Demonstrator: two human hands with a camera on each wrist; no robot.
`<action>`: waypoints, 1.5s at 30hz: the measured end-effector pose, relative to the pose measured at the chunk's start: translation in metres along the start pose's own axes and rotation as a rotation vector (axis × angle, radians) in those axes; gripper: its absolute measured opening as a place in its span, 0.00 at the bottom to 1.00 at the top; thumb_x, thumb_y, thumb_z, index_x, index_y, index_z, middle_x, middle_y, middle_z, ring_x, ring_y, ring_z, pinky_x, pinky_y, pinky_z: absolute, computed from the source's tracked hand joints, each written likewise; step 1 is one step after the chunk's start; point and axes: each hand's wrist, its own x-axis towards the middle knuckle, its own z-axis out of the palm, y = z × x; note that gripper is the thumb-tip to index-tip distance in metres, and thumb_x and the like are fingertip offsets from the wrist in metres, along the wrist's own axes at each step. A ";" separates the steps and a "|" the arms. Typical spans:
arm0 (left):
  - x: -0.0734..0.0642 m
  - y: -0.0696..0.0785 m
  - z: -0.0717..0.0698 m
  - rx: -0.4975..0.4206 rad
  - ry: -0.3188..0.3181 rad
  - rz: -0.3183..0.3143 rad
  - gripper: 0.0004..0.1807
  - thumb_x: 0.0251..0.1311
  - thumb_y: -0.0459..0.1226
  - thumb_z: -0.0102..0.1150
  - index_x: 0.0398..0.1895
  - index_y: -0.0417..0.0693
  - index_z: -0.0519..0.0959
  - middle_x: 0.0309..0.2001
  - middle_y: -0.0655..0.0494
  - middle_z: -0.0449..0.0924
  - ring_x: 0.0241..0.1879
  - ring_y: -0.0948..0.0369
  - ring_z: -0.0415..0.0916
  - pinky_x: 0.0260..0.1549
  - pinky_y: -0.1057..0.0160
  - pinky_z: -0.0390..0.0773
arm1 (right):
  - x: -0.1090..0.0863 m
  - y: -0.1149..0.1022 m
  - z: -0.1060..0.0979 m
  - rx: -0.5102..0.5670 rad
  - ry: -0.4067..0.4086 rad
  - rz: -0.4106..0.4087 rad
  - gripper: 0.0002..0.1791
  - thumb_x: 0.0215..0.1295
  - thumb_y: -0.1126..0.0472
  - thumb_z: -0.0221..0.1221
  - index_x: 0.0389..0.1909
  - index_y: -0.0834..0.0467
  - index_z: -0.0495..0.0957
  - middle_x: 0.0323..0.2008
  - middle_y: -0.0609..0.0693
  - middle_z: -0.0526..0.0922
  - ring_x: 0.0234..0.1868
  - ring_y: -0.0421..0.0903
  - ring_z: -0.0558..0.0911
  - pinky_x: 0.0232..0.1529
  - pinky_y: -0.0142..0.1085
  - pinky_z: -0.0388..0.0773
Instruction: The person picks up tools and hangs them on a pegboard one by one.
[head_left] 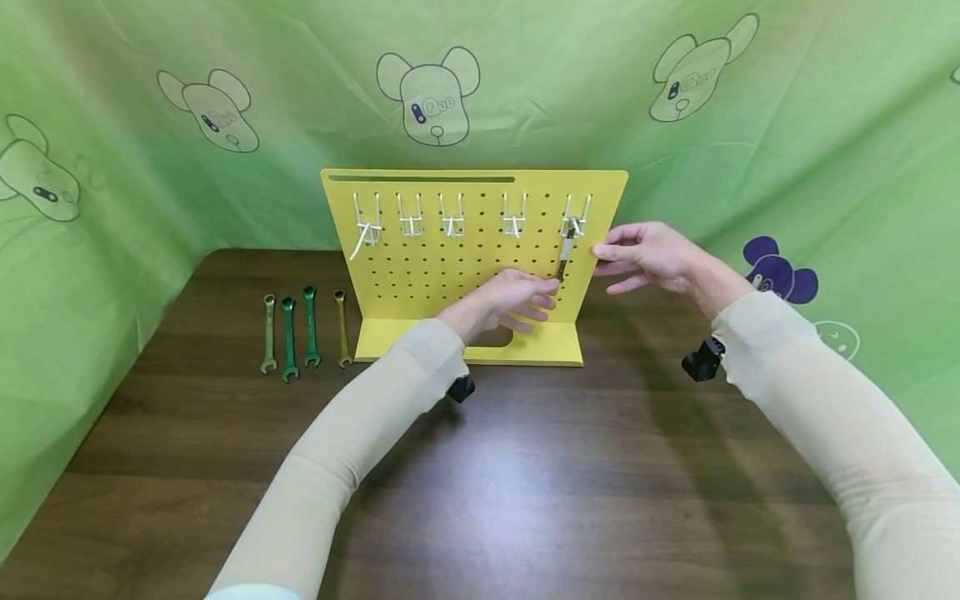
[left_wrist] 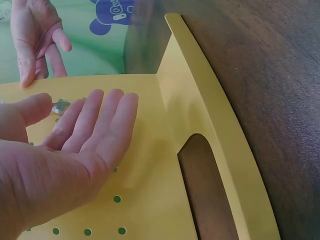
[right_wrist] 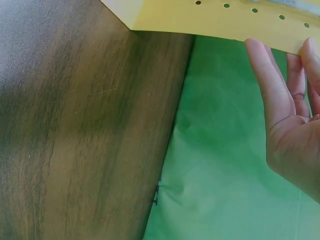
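Note:
A yellow pegboard (head_left: 408,279) stands upright on the table. From its rightmost white hook (head_left: 588,207) hangs a slim, shiny metal wrench (head_left: 566,248). My left hand (head_left: 510,302) is at the wrench's lower end, thumb and index finger beside it. In the left wrist view the wrench tip (left_wrist: 61,106) shows between them, and the fingers are extended and spread. Whether the thumb touches the metal is unclear. My right hand (head_left: 652,257) holds the board's right edge, thumb in front and other fingers behind; the right wrist view shows fingertips at that edge (right_wrist: 220,37).
Several green and gold-toned wrenches (head_left: 288,337) lie in a row on the table, left of the board. Other white hooks (head_left: 452,218) line the board's upper part. A green cloth (head_left: 300,100) with cartoon animal heads surrounds the dark wooden table (head_left: 525,500).

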 end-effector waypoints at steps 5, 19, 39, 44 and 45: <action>-0.002 -0.002 -0.001 -0.013 -0.017 0.009 0.21 0.66 0.43 0.56 0.59 0.44 0.74 0.56 0.46 0.76 0.56 0.47 0.72 0.53 0.46 0.74 | -0.002 -0.001 -0.001 -0.010 -0.001 -0.004 0.13 0.58 0.57 0.66 0.40 0.59 0.77 0.43 0.53 0.81 0.52 0.58 0.79 0.46 0.56 0.77; -0.019 -0.002 -0.026 -0.077 -0.037 0.053 0.22 0.64 0.41 0.58 0.59 0.43 0.72 0.58 0.44 0.74 0.57 0.45 0.71 0.50 0.48 0.77 | -0.004 -0.004 -0.002 -0.007 -0.003 0.000 0.14 0.59 0.58 0.66 0.41 0.60 0.76 0.45 0.53 0.80 0.52 0.57 0.79 0.48 0.57 0.75; -0.103 -0.044 -0.150 -0.025 0.154 0.080 0.25 0.64 0.42 0.59 0.60 0.40 0.70 0.58 0.38 0.69 0.53 0.43 0.72 0.53 0.46 0.74 | -0.004 -0.003 0.007 -0.008 0.013 -0.005 0.17 0.58 0.57 0.66 0.43 0.61 0.75 0.45 0.53 0.80 0.51 0.58 0.79 0.44 0.54 0.79; -0.129 -0.055 -0.185 -0.008 0.238 0.070 0.24 0.65 0.41 0.58 0.60 0.39 0.69 0.54 0.41 0.72 0.47 0.47 0.75 0.51 0.47 0.76 | -0.006 -0.004 0.006 -0.035 0.014 -0.016 0.17 0.59 0.58 0.65 0.43 0.62 0.74 0.44 0.53 0.80 0.52 0.59 0.79 0.45 0.56 0.77; -0.135 -0.057 -0.192 -0.011 0.254 0.072 0.24 0.65 0.41 0.58 0.60 0.38 0.69 0.52 0.42 0.74 0.46 0.49 0.76 0.51 0.48 0.76 | -0.007 -0.004 0.006 -0.044 0.014 -0.020 0.17 0.60 0.58 0.65 0.44 0.62 0.73 0.44 0.53 0.80 0.51 0.59 0.79 0.45 0.55 0.78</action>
